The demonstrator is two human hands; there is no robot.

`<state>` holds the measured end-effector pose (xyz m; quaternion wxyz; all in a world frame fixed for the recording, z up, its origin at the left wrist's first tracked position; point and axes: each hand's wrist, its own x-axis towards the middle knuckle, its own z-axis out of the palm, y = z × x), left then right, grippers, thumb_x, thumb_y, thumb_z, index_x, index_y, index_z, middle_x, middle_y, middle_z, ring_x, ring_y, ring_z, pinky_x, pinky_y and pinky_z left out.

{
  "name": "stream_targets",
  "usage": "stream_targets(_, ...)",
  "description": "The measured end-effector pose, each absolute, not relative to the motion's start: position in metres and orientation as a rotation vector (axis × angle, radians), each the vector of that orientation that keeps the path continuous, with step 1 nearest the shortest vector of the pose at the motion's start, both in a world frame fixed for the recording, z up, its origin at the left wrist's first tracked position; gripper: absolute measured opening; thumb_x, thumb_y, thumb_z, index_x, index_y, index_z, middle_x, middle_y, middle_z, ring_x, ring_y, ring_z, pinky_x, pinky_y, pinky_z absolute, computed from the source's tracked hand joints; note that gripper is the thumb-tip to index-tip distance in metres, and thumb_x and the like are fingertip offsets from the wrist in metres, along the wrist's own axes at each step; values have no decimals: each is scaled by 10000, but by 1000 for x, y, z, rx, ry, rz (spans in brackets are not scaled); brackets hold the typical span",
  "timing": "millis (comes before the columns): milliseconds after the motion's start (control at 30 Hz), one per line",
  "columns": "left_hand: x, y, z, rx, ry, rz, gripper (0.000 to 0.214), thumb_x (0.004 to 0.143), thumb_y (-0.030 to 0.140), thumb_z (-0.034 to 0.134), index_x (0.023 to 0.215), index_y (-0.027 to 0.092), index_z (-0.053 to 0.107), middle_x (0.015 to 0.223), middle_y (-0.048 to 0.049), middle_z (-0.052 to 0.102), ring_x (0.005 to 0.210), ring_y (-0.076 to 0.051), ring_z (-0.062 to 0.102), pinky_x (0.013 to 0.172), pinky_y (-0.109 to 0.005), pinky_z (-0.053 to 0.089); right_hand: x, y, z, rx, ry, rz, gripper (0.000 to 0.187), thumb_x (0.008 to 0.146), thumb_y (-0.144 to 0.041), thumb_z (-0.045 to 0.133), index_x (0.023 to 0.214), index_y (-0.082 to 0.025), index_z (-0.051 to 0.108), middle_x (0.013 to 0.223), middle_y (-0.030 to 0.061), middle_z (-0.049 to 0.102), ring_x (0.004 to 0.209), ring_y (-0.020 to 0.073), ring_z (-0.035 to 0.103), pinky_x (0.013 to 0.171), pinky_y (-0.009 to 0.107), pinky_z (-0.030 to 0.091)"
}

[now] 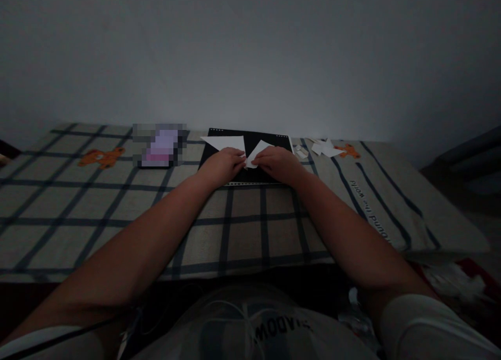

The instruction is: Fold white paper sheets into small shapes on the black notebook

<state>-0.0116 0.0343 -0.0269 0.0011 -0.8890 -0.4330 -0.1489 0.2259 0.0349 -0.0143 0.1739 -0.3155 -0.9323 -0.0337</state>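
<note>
A piece of white folded paper spreads into two pointed parts over a black sheet with white marks along its edges. My left hand is closed on the paper's lower middle, fingertips pressed together. From the other side, my right hand grips the right-hand part of the paper, its fingers bent over it. Both hands nearly meet at the centre of the black sheet. The fingers partly hide the folds, and the scene is dim.
A phone, partly blurred out, lies on the checked tablecloth to the left. Right of the black sheet are a folded white paper shape and small paper pieces. A grey wall rises behind the table.
</note>
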Motion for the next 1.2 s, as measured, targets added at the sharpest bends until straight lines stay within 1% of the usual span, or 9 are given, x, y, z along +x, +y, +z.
stream_targets(133,-13,35,-27,-2818,-1331,-513,375,1041,305,497,1206,170,805,1394,-125,723,1307,-293,661,1155,-458,508,225,34,-13,-940,-2670,-86,325,997,-125,538,1138,-172,827,1161,116,801,1030,236,696,876,362,475)
stream_targets(333,-13,37,-28,-2829,-1341,-498,377,1041,303,508,1246,163,792,1389,-134,724,1318,-299,658,1160,-451,505,226,27,-6,-968,-2725,-52,292,947,-133,577,1081,-154,835,1077,131,795,1018,259,683,880,374,478)
stream_targets(433,-13,38,-29,-2822,-1350,-504,363,1030,294,531,1242,160,793,1390,-141,722,1321,-311,655,1147,-464,515,228,25,-4,-946,-2722,-23,274,927,-141,599,1057,-171,838,1054,117,795,999,252,676,874,371,473)
stream_targets(600,-14,40,-32,-2794,-1347,-572,340,1018,301,551,1194,179,815,1339,-128,750,1273,-311,679,1114,-471,536,229,25,-6,-843,-2668,-21,274,941,-184,627,1132,-219,821,1101,98,784,1007,244,653,868,374,459)
stream_targets(700,-14,40,-33,-2792,-1348,-590,355,1031,306,525,1149,167,829,1309,-129,766,1253,-300,691,1102,-459,546,227,26,-8,-819,-2664,-6,267,966,-164,593,1079,-199,832,1088,114,781,1012,241,653,863,372,463)
stream_targets(800,-13,40,-33,-2783,-1359,-578,373,1036,307,507,1151,156,828,1318,-129,763,1256,-298,692,1111,-457,541,225,26,-9,-838,-2672,5,276,953,-134,589,1068,-178,836,1099,122,785,1021,242,659,870,370,470)
stream_targets(967,-12,37,-30,-2793,-1385,-558,344,1018,292,534,1166,190,828,1337,-99,758,1276,-282,686,1141,-438,525,223,25,-9,-893,-2694,24,286,944,-129,587,1078,-157,838,1120,134,790,1034,255,666,874,377,474)
stream_targets(1100,-11,37,-27,-2813,-1402,-546,342,1011,276,543,1168,170,828,1342,-119,753,1282,-288,684,1140,-440,529,224,22,-5,-927,-2708,-11,264,898,-129,614,1008,-183,848,1033,109,790,972,244,653,836,368,453)
stream_targets(1200,-12,39,-29,-2800,-1396,-554,344,1008,288,543,1166,177,829,1337,-114,756,1279,-289,686,1133,-447,536,225,20,-2,-944,-2720,-35,251,892,-146,614,974,-191,846,984,101,779,949,245,643,804,365,436)
